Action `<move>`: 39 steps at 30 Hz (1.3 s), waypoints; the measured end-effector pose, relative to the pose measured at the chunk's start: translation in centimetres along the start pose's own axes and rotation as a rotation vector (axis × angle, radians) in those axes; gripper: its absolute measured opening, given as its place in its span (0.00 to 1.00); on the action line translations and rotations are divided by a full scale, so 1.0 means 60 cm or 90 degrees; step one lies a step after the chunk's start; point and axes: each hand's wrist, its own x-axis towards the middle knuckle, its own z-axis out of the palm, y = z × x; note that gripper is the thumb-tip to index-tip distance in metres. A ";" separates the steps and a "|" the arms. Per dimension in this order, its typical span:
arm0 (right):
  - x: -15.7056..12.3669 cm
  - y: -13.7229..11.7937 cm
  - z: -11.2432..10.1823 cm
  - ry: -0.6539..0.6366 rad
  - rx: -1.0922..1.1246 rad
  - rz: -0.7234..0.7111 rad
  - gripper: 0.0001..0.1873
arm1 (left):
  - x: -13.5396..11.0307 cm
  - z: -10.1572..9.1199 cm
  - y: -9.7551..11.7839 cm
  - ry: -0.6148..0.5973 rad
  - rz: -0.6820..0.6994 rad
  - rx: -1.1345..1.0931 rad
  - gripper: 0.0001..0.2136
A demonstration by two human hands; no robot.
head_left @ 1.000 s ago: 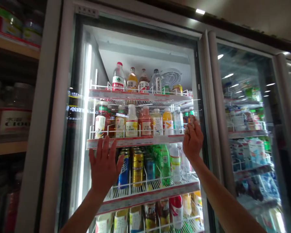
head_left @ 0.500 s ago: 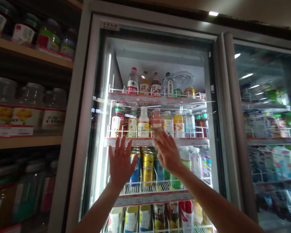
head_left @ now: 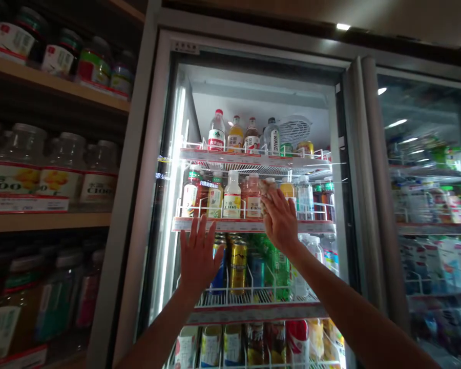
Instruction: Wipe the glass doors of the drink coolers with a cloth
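Observation:
I face a lit drinks fridge behind a shut glass door. My left hand lies flat and open against the glass, fingers spread, in front of a gold can and below the second shelf's red price strip. My right hand presses on the glass higher up, over the row of bottles. A small pale crumpled thing shows at its fingertips; I cannot make out what it is.
More bottles and a white fan sit on the top shelf. Wooden shelves with jars and labelled tubs stand to the left. A second glass-door fridge with packs and bottles stands to the right.
My right hand has slid left across the glass from the door's right edge to its middle, then slightly up. My left hand stays flat on the glass. The view has shifted left.

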 end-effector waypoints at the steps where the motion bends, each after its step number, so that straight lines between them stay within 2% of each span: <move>1: 0.000 -0.002 0.001 0.012 -0.003 0.030 0.26 | 0.000 0.000 0.000 0.001 0.000 0.000 0.29; 2: -0.002 -0.006 0.001 0.004 0.003 0.018 0.26 | 0.000 -0.001 0.001 0.003 0.000 0.000 0.29; 5: -0.011 -0.021 0.002 -0.082 0.046 -0.168 0.26 | 0.001 -0.006 -0.002 0.001 0.005 -0.005 0.28; 6: -0.010 -0.023 0.003 -0.093 0.052 -0.202 0.26 | 0.003 -0.008 -0.006 -0.004 0.010 -0.008 0.27; 7: -0.006 -0.025 0.005 -0.087 0.051 -0.198 0.25 | 0.004 -0.010 -0.010 -0.009 0.018 -0.012 0.27; 10: 0.010 -0.029 0.013 -0.008 0.028 -0.038 0.24 | 0.011 -0.016 -0.026 -0.003 0.028 -0.014 0.28; 12: 0.010 -0.041 0.018 0.002 0.029 -0.013 0.25 | 0.015 -0.017 -0.038 0.013 0.007 0.003 0.28; 16: -0.013 -0.072 0.020 -0.095 0.070 -0.247 0.25 | 0.015 -0.015 -0.054 0.015 -0.005 0.032 0.29; 17: -0.015 -0.074 0.020 -0.103 0.073 -0.262 0.25 | 0.014 -0.014 -0.056 0.012 -0.003 0.031 0.29; 18: -0.013 -0.073 0.020 -0.097 0.072 -0.237 0.25 | 0.013 -0.013 -0.058 0.012 -0.005 0.029 0.29; 21: 0.000 -0.067 0.020 -0.048 0.061 -0.062 0.29 | 0.011 -0.015 -0.062 0.014 -0.011 0.017 0.27; 22: 0.002 -0.067 0.020 -0.052 0.068 -0.039 0.31 | 0.011 -0.017 -0.061 0.019 -0.007 0.012 0.27; 24: -0.001 -0.075 0.016 -0.097 0.103 -0.051 0.34 | 0.014 -0.023 -0.051 0.031 -0.005 -0.006 0.26; 27: -0.015 -0.096 0.007 -0.147 0.186 -0.043 0.36 | 0.025 -0.029 -0.010 0.030 0.014 -0.106 0.25; 30: -0.022 -0.106 -0.003 -0.131 0.283 0.027 0.32 | 0.040 -0.022 0.051 0.005 0.067 -0.245 0.23; 32: -0.020 -0.095 -0.011 -0.110 0.367 0.053 0.30 | 0.047 -0.014 0.085 -0.014 0.053 -0.242 0.23; 34: -0.016 -0.062 -0.022 -0.082 0.415 0.070 0.29 | 0.052 -0.007 0.097 -0.028 0.027 -0.169 0.22; 36: -0.014 -0.004 -0.032 -0.032 0.356 0.083 0.28 | 0.054 -0.007 0.082 -0.031 0.038 -0.095 0.20; 39: -0.027 0.107 -0.039 0.083 0.120 0.071 0.27 | 0.060 -0.020 0.023 -0.006 0.025 -0.009 0.15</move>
